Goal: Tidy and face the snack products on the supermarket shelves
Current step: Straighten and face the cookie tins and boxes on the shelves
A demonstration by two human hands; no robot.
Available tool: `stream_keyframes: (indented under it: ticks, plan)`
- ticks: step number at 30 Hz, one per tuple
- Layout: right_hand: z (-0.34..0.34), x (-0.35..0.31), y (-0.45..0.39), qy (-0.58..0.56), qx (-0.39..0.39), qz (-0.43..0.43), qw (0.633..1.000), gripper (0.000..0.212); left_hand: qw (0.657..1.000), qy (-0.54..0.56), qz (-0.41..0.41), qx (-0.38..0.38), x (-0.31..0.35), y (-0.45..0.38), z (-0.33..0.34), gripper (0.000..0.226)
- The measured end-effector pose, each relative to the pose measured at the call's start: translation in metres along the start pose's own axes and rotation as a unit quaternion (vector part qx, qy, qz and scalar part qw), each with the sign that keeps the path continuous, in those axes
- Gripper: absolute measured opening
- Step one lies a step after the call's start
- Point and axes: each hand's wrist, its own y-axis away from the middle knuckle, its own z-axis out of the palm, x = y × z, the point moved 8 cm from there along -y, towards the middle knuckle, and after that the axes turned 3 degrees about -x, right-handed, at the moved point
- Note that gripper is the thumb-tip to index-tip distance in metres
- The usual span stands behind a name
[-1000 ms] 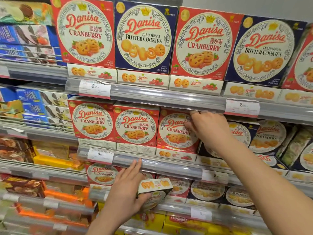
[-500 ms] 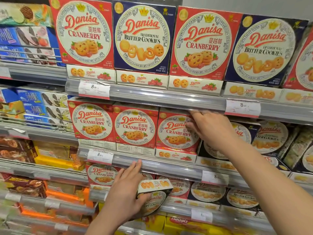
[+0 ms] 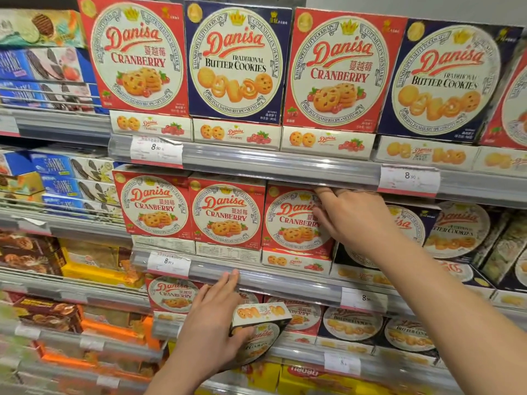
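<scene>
Shelves [image 3: 285, 169]: right grip [image 3: 350, 220] clamped on cranberry box [image 3: 293, 220]; left grip [image 3: 211, 329] holds butter-cookie box [image 3: 262, 332].

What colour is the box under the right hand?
Red, with a cream round label; the head view shows it.
</scene>
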Motion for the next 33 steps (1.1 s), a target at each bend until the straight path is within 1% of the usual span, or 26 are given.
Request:
stream_keyframes:
  ticks: [3,6,11,15,17,19,20,21,23,25,26,28,30,31,33]
  plan:
    - [0.004,-0.002,0.001,0.018,0.014,-0.003,1.000,0.047,1.000,-0.011,0.006,0.006,-0.002,0.000,0.003,0.050]
    - [0.003,-0.002,0.002,0.040,0.029,-0.002,0.999,0.046,1.000,-0.020,0.010,0.013,-0.004,0.001,0.005,0.049]
    - [0.000,-0.004,0.001,0.041,0.028,0.011,0.999,0.046,0.999,-0.024,0.012,0.021,-0.004,0.000,0.004,0.053]
    - [-0.006,-0.009,0.012,0.019,0.042,0.022,0.999,0.051,1.000,-0.017,-0.006,-0.011,-0.002,0.000,0.000,0.051]
    - [-0.005,-0.027,0.029,-0.017,0.053,-0.001,0.998,0.056,1.000,-0.019,-0.014,-0.017,-0.002,0.000,-0.002,0.053]
    - [-0.006,-0.054,0.059,-0.088,0.097,-0.064,0.989,0.051,1.000,-0.005,-0.012,0.001,0.002,0.001,-0.004,0.062]
    - [-0.003,-0.067,0.075,-0.126,0.111,-0.092,0.981,0.046,1.000,0.001,-0.007,0.015,0.004,0.001,-0.005,0.062]
    - [0.003,-0.079,0.090,-0.158,0.104,-0.110,0.976,0.044,0.999,0.004,0.009,0.037,0.009,0.002,-0.007,0.058]
    - [0.022,-0.094,0.111,-0.198,0.043,-0.116,0.972,0.051,0.994,0.023,0.061,0.084,0.022,0.006,-0.013,0.044]
    - [0.045,-0.101,0.123,-0.199,-0.014,-0.111,0.974,0.061,0.987,0.061,0.109,0.102,0.039,0.009,-0.017,0.039]
    - [0.055,-0.102,0.128,-0.202,-0.036,-0.109,0.973,0.061,0.983,0.086,0.122,0.106,0.046,0.010,-0.020,0.039]
    - [0.067,-0.098,0.135,-0.226,-0.057,-0.104,0.967,0.053,0.978,0.122,0.134,0.108,0.056,0.011,-0.023,0.042]
    - [0.069,-0.089,0.141,-0.236,-0.057,-0.094,0.965,0.047,0.979,0.123,0.137,0.090,0.063,0.010,-0.025,0.047]
    - [0.069,-0.085,0.143,-0.230,-0.060,-0.089,0.967,0.046,0.980,0.135,0.130,0.075,0.064,0.009,-0.025,0.053]
    - [0.070,-0.075,0.149,-0.213,-0.068,-0.075,0.972,0.045,0.976,0.191,0.089,0.050,0.057,0.007,-0.025,0.068]
